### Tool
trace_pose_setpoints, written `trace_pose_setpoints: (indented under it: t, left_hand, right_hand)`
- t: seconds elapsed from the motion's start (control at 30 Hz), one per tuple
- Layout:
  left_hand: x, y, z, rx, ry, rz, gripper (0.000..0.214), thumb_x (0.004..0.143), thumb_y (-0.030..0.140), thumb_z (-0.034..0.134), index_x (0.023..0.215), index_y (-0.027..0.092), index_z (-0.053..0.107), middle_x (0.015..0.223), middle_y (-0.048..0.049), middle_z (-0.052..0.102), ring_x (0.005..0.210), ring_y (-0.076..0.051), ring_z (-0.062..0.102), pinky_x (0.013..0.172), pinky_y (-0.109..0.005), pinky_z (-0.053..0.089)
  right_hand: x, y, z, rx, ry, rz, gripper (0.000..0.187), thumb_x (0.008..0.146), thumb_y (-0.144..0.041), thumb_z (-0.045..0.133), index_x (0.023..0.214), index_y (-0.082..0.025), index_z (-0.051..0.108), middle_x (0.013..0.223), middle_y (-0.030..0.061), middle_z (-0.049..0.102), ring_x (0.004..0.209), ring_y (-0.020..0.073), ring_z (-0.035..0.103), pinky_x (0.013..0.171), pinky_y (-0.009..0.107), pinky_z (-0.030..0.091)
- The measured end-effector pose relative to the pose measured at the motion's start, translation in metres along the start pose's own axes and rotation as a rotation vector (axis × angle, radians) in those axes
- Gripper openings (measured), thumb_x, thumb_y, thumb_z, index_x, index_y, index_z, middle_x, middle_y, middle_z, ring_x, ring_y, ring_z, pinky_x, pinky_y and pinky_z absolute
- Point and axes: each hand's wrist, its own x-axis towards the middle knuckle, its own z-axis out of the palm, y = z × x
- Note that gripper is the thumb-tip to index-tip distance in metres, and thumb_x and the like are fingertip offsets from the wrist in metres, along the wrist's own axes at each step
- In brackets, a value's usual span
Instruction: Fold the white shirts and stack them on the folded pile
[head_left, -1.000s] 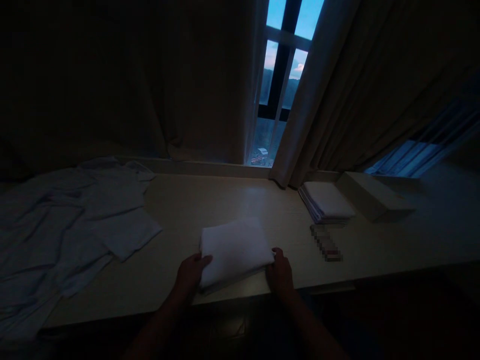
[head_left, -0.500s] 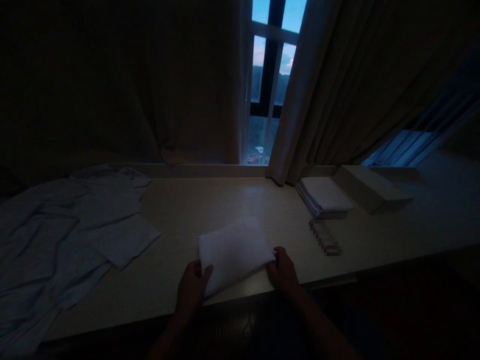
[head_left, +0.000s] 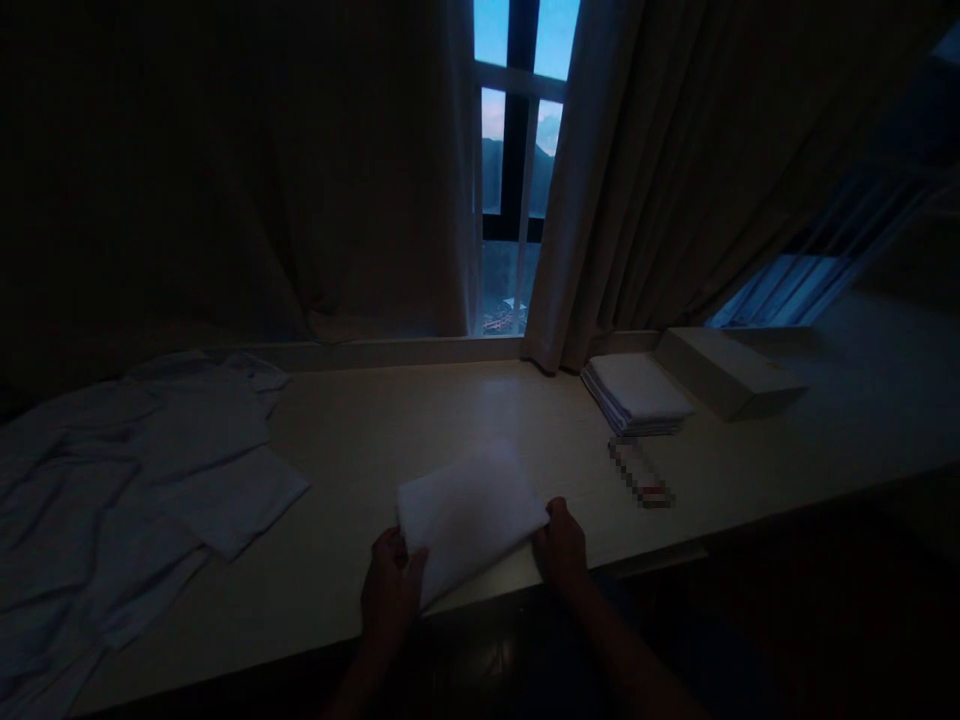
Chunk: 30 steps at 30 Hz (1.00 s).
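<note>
A folded white shirt (head_left: 472, 510) lies near the front edge of the desk, turned at a slant. My left hand (head_left: 394, 575) pinches its left side, with the thumb on top and the fingers at the edge. At the right corner, the fingers of my right hand (head_left: 561, 540) are closed on the cloth. Farther right, a neat stack of folded white shirts (head_left: 641, 388) sits on the desk. Spread in a loose heap on the left are unfolded white shirts (head_left: 202, 440), one sleeve pointing toward the middle.
The pale desk (head_left: 337, 430) runs along the window (head_left: 506, 150) under dark curtains (head_left: 600, 200). Beside the stack stands a pale box (head_left: 731, 370). A small pixelated item (head_left: 641, 472) lies in front of the stack. The room is dim.
The view has shifted slightly, so the desk things sit a little farther left. My right hand's fingers have closed in on the folded shirt's corner. My left hand keeps its hold.
</note>
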Motion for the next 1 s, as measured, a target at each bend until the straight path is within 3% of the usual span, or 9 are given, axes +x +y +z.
trace_pose_setpoints:
  t: [0.07,0.2,0.3,0.37,0.47,0.57,0.83,1.0]
  left_hand:
    - [0.005,0.007,-0.004,0.070,0.026,0.097,0.060,0.081,0.048,0.051,0.130,0.015,0.040,0.106,-0.0121,0.064,0.094,-0.025,0.064,0.084,-0.039,0.050]
    - [0.011,0.032,-0.014,0.285,0.158,0.480,0.051,0.085,0.042,0.048,0.128,0.014,0.047,0.125,-0.0161,0.056,0.122,-0.029,0.050,0.104,-0.046,0.038]
    - [0.011,0.044,-0.010,0.398,0.107,0.708,0.050,0.087,0.044,0.048,0.129,0.019,0.051,0.142,-0.0132,0.047,0.139,-0.031,0.031,0.114,-0.051,0.025]
    - [0.010,0.041,-0.002,0.459,0.026,0.777,0.055,0.086,0.050,0.049,0.134,0.023,0.050,0.148,-0.0114,0.041,0.142,-0.032,0.025,0.114,-0.055,0.020]
    - [0.006,0.027,0.013,0.510,-0.047,0.787,0.063,0.086,0.055,0.048,0.142,0.027,0.042,0.152,-0.0107,0.035,0.142,-0.033,0.025,0.113,-0.056,0.021]
    - [0.000,0.015,0.021,0.537,-0.039,0.777,0.063,0.088,0.054,0.045,0.145,0.029,0.036,0.155,-0.0092,0.030,0.144,-0.032,0.022,0.114,-0.055,0.020]
    - [-0.004,0.015,0.020,0.560,-0.002,0.790,0.065,0.088,0.054,0.045,0.146,0.028,0.035,0.155,-0.0097,0.030,0.144,-0.031,0.022,0.114,-0.054,0.020]
    - [-0.001,0.012,0.025,0.589,0.030,0.787,0.065,0.088,0.057,0.043,0.146,0.030,0.034,0.155,-0.0090,0.031,0.144,-0.031,0.023,0.114,-0.054,0.020]
  right_hand:
    - [-0.001,-0.001,-0.001,-0.017,-0.004,0.014,0.022,0.073,-0.013,0.049,0.094,-0.021,0.045,0.076,0.0020,0.058,0.069,0.0193,0.056,0.060,0.026,0.032]
    - [-0.002,-0.003,-0.007,0.044,-0.001,0.029,0.021,0.075,-0.015,0.049,0.095,-0.021,0.046,0.075,0.0016,0.059,0.068,0.0192,0.058,0.059,0.026,0.033]
    - [-0.003,-0.005,-0.011,0.133,0.000,0.031,0.020,0.077,-0.018,0.047,0.097,-0.022,0.047,0.077,0.0024,0.062,0.070,0.0199,0.060,0.059,0.026,0.036]
    - [-0.004,-0.006,-0.012,0.193,0.011,0.040,0.024,0.078,-0.020,0.047,0.102,-0.021,0.047,0.082,0.0039,0.064,0.073,0.0205,0.062,0.061,0.026,0.038]
    - [-0.004,-0.005,-0.011,0.249,0.027,0.045,0.030,0.080,-0.022,0.047,0.110,-0.020,0.046,0.086,0.0051,0.065,0.076,0.0212,0.062,0.065,0.028,0.041]
    - [-0.005,-0.004,-0.008,0.245,0.026,0.039,0.028,0.080,-0.020,0.045,0.108,-0.020,0.047,0.083,0.0042,0.064,0.076,0.0212,0.062,0.065,0.028,0.041]
    - [-0.006,-0.005,-0.003,0.206,0.088,0.033,0.024,0.076,-0.018,0.044,0.099,-0.020,0.049,0.083,0.0038,0.061,0.075,0.0199,0.059,0.066,0.027,0.041]
    - [-0.003,0.002,-0.009,0.365,-0.003,0.088,0.031,0.071,-0.021,0.047,0.101,-0.018,0.053,0.093,0.0070,0.065,0.084,0.0206,0.062,0.073,0.029,0.047]
